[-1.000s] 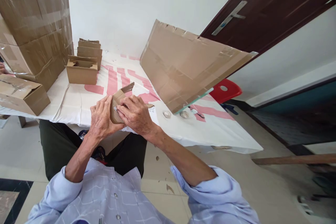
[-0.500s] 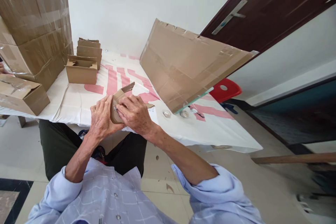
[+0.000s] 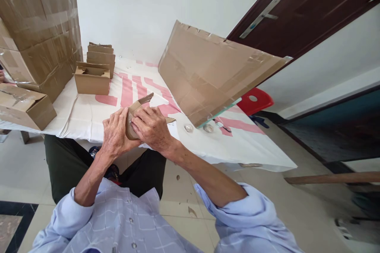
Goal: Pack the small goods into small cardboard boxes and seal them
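Note:
A small brown cardboard box stands at the near edge of the table, tilted, with flaps sticking out at its far side and to the right. My left hand is wrapped along the box's left side and steadies it. Over the box's near face lies my right hand, fingers curled and pressed against the cardboard. A tiny shiny spot shows by its fingertips, too small to name. Most of the box's right side and its inside are hidden by the right hand.
Small open boxes stand in a row at the back left. A large taped stack of cartons and another box are further left. A big cardboard sheet leans at right, near clear tape rolls and a red chair.
Both hands keep their hold on the box. The right fingertips have shifted very slightly, and the box has moved a touch to the right.

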`<state>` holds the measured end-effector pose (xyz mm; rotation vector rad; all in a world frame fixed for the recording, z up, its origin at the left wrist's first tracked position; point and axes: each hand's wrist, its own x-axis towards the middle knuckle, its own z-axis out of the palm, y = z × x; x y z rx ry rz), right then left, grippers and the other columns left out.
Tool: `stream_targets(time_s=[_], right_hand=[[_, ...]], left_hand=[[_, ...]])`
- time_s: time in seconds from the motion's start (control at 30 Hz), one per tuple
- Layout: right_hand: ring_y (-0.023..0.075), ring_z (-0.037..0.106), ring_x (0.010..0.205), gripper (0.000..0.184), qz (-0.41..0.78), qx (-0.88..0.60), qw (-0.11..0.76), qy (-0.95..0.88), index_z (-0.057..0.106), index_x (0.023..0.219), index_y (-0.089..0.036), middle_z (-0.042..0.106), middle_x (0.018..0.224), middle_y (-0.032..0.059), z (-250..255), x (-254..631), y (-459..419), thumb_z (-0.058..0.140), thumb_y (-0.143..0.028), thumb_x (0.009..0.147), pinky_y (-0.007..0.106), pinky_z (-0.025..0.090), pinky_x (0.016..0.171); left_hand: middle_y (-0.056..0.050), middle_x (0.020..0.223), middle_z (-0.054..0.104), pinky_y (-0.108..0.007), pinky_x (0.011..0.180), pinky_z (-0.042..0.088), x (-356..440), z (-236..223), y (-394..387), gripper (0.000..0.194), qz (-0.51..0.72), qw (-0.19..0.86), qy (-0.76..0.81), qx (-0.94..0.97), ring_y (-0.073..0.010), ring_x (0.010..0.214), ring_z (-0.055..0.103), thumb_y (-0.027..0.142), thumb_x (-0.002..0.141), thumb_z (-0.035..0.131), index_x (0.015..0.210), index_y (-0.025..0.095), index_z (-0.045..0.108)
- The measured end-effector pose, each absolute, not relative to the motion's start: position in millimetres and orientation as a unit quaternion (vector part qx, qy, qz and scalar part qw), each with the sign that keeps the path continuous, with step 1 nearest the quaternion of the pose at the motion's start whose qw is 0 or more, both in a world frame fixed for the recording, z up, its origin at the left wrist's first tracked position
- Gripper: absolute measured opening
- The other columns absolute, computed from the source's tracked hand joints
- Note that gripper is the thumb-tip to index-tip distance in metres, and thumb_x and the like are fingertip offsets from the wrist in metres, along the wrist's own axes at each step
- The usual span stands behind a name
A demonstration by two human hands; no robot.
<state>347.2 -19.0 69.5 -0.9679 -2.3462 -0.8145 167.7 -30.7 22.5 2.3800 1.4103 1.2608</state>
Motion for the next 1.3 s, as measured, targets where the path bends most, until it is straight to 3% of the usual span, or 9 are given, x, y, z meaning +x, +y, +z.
stream_targets(time_s=[0.3, 0.53, 0.87, 1.3], right_hand=[[0.029, 0.052, 0.1, 0.036, -0.286, -0.403, 0.205, -0.845, 0.078, 0.089, -0.018, 0.073, 0.093, 0.0117, 74.7, 340.3, -21.3, 0.053, -0.016, 0.115, 0.042, 0.032, 0.086], [0.0307, 0.055, 0.103, 0.027, -0.249, -0.428, 0.156, -0.855, 0.081, 0.102, -0.017, 0.075, 0.1, 0.0134, 86.6, 337.3, -24.0, 0.057, -0.009, 0.109, 0.042, 0.035, 0.087], [0.0325, 0.057, 0.105, 0.034, -0.27, -0.44, 0.136, -0.846, 0.08, 0.115, -0.014, 0.076, 0.109, 0.0164, 84.8, 327.0, -26.6, 0.049, -0.002, 0.106, 0.043, 0.038, 0.091], [0.0315, 0.056, 0.1, 0.038, -0.294, -0.423, 0.164, -0.841, 0.079, 0.107, -0.014, 0.074, 0.103, 0.0159, 77.1, 328.1, -22.5, 0.044, 0.001, 0.106, 0.043, 0.036, 0.088]], left_hand=[[-0.027, 0.162, 0.062, -0.061, 0.116, 0.048, 167.5, 23.0, -31.7, 0.111, 0.418, 0.056, 0.454, 0.785, -0.0477, 0.149, 0.059, 0.054, 0.076, 0.094, 0.169, 0.017, 0.044], [-0.026, 0.164, 0.06, -0.06, 0.114, 0.048, 167.5, 22.9, -31.3, 0.115, 0.416, 0.065, 0.456, 0.784, -0.0481, 0.149, 0.059, 0.055, 0.074, 0.097, 0.17, 0.02, 0.044], [-0.029, 0.164, 0.06, -0.062, 0.117, 0.047, 167.1, 24.4, -32.6, 0.113, 0.413, 0.068, 0.453, 0.787, -0.048, 0.15, 0.059, 0.058, 0.077, 0.096, 0.168, 0.016, 0.043], [-0.027, 0.165, 0.06, -0.06, 0.117, 0.048, 166.1, 21.9, -31.7, 0.115, 0.417, 0.064, 0.455, 0.784, -0.0474, 0.15, 0.059, 0.055, 0.075, 0.097, 0.169, 0.017, 0.043]])
